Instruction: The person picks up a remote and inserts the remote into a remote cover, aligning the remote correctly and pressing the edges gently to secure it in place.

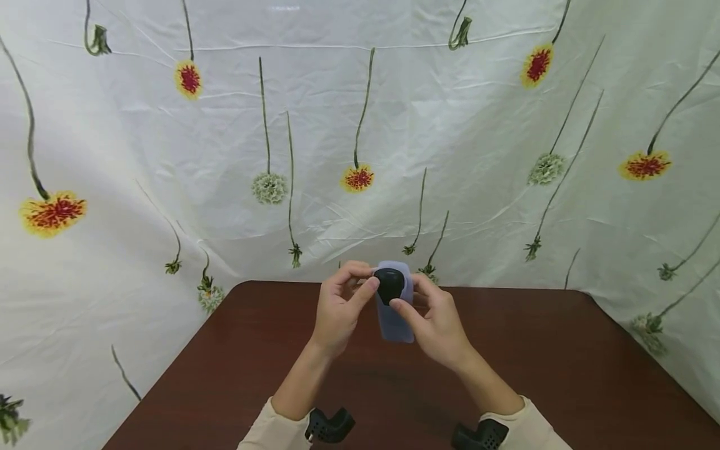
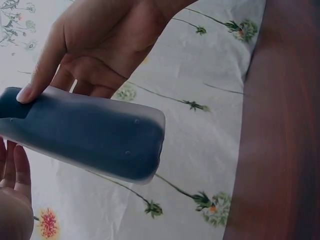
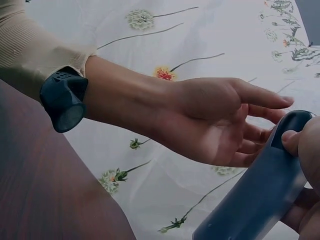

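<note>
A flat, translucent bluish sleeve (image 1: 397, 326) with rounded corners is held up above the table, tilted. At its upper end is a smooth black rounded object (image 1: 390, 284) whose kind I cannot tell; whether it sits inside the sleeve or on it is unclear. My left hand (image 1: 342, 306) grips the upper left edge, thumb tip at the black object. The right hand (image 1: 437, 322) pinches the sleeve, its thumb at the black object's lower edge and its fingers behind. In the left wrist view the sleeve (image 2: 100, 132) looks dark blue; the right wrist view shows the left hand (image 3: 210, 120) beside it.
A dark reddish-brown table (image 1: 253, 362) lies below the hands. Behind it hangs a white cloth (image 1: 315, 125) printed with flowers. Black wrist devices (image 1: 332, 426) are strapped at both cream sleeve cuffs.
</note>
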Demonstrator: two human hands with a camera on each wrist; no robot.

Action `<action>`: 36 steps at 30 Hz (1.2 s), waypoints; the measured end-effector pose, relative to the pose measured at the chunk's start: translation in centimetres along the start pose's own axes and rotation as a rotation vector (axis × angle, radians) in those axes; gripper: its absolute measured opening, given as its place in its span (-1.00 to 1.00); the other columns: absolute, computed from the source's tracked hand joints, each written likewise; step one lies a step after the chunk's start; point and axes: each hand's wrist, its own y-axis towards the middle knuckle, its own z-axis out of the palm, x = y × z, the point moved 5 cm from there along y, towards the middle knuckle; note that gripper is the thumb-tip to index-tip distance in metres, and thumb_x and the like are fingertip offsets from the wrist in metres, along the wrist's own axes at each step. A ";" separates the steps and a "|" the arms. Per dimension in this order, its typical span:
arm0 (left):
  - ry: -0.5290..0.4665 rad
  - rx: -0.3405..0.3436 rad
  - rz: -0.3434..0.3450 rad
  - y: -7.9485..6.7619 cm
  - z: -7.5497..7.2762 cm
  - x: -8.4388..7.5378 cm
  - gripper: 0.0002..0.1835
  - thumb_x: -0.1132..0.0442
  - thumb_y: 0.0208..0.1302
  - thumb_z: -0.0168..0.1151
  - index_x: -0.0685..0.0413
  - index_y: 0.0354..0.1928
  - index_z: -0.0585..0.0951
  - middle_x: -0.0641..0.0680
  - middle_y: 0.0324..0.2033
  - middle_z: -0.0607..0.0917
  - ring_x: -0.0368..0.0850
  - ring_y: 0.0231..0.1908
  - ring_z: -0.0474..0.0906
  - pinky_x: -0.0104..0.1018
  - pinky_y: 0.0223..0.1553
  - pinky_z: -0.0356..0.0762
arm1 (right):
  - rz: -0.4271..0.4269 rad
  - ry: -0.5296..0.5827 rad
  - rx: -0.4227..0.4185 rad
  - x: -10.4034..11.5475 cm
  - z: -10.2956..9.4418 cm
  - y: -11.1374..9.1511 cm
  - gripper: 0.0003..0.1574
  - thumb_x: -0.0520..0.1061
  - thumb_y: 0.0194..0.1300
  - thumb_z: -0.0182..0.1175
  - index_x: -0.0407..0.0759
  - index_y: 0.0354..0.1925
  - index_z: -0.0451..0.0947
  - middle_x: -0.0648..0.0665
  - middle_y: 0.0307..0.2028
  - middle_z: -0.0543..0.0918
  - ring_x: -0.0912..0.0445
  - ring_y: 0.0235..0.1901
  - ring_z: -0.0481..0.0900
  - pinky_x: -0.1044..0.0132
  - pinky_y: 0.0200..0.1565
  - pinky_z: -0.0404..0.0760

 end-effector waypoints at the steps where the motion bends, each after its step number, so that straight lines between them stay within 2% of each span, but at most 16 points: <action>1: -0.007 0.008 -0.007 0.0 0.1 0.1 -0.83 0.51 0.38 0.29 0.51 -0.06 0.59 0.08 -0.13 0.62 -0.08 -0.14 0.61 -0.31 -0.08 0.61 | -0.003 0.002 -0.006 0.0 -0.1 0.0 -0.61 -0.38 0.35 0.35 -0.29 0.12 0.55 -0.16 -0.07 0.72 -0.06 -0.10 0.77 0.13 -0.13 0.74; 4: -0.016 0.019 -0.015 0.0 0.2 0.1 -0.75 0.54 0.30 0.36 0.50 -0.02 0.60 0.12 -0.08 0.59 0.01 -0.09 0.66 -0.21 -0.02 0.66 | -0.011 0.009 -0.013 0.1 -0.3 0.1 -0.59 -0.39 0.32 0.37 -0.29 0.11 0.55 -0.17 -0.09 0.71 -0.07 -0.11 0.77 0.12 -0.14 0.74; 10: -0.035 0.018 -0.044 -0.2 0.1 0.2 -0.74 0.51 0.30 0.39 0.41 0.01 0.63 0.15 0.05 0.62 0.11 -0.03 0.71 -0.17 -0.03 0.68 | -0.025 -0.016 -0.028 0.2 -0.4 0.1 -0.51 -0.39 0.28 0.41 -0.28 0.15 0.53 -0.18 -0.05 0.72 -0.06 -0.09 0.76 0.10 -0.14 0.74; 15: -0.040 0.040 -0.039 -0.2 0.2 0.2 -0.73 0.46 0.30 0.41 0.35 0.01 0.66 0.13 0.01 0.70 0.05 -0.04 0.71 -0.17 -0.06 0.69 | -0.073 -0.064 -0.120 0.4 -1.2 0.1 -0.33 -0.43 0.13 0.51 -0.25 0.18 0.50 -0.13 -0.01 0.68 0.00 -0.09 0.70 0.14 -0.11 0.72; 20: -0.036 0.063 -0.019 -0.3 0.4 0.2 -0.70 0.41 0.32 0.42 0.43 0.02 0.64 0.14 -0.02 0.72 0.02 -0.07 0.73 -0.15 -0.08 0.70 | -0.179 -0.120 -0.216 1.5 -2.2 0.1 -0.50 -0.49 0.04 0.54 -0.29 -0.09 0.54 -0.11 -0.26 0.59 0.04 -0.33 0.56 0.36 -0.30 0.60; 24: -0.032 0.054 -0.013 -0.3 0.4 0.1 -0.65 0.35 0.32 0.44 0.49 0.01 0.61 0.13 -0.10 0.75 0.00 -0.07 0.74 -0.15 -0.09 0.71 | -0.207 -0.125 -0.208 1.8 -2.7 0.2 -0.62 -0.49 0.05 0.53 -0.24 -0.22 0.63 -0.06 -0.40 0.56 0.12 -0.49 0.47 0.42 -0.48 0.47; 27: -0.034 0.050 -0.014 -0.3 0.4 0.0 -0.66 0.35 0.31 0.44 0.50 -0.01 0.61 0.10 -0.14 0.77 -0.02 -0.10 0.73 -0.18 -0.09 0.70 | -0.150 -0.086 -0.162 1.6 -2.8 0.3 -0.68 -0.46 0.10 0.51 -0.22 -0.19 0.71 -0.05 -0.39 0.63 0.12 -0.50 0.53 0.40 -0.50 0.53; 29: -0.037 0.054 -0.017 -0.3 0.3 0.1 -0.67 0.35 0.31 0.45 0.48 -0.03 0.62 0.08 -0.16 0.77 -0.04 -0.12 0.73 -0.21 -0.10 0.70 | -0.072 -0.057 -0.125 1.2 -2.8 0.3 -0.71 -0.42 0.15 0.50 -0.24 -0.15 0.73 -0.05 -0.35 0.67 0.11 -0.45 0.60 0.36 -0.46 0.59; 33: -0.064 0.089 -0.024 -0.4 0.4 0.3 -0.68 0.35 0.32 0.44 0.48 -0.02 0.63 0.08 -0.17 0.78 -0.07 -0.15 0.73 -0.24 -0.13 0.70 | 0.116 0.051 -0.013 0.4 -3.1 0.4 -0.77 -0.38 0.22 0.46 -0.31 -0.11 0.77 -0.09 -0.24 0.76 0.06 -0.28 0.70 0.28 -0.26 0.69; 36: -0.071 0.115 -0.026 -0.4 0.5 0.3 -0.65 0.32 0.32 0.44 0.48 -0.01 0.63 0.07 -0.16 0.77 -0.09 -0.17 0.72 -0.27 -0.16 0.69 | 0.189 0.118 0.059 0.1 -3.2 0.5 -0.79 -0.40 0.26 0.41 -0.36 -0.10 0.78 -0.15 -0.18 0.78 0.02 -0.18 0.71 0.24 -0.17 0.70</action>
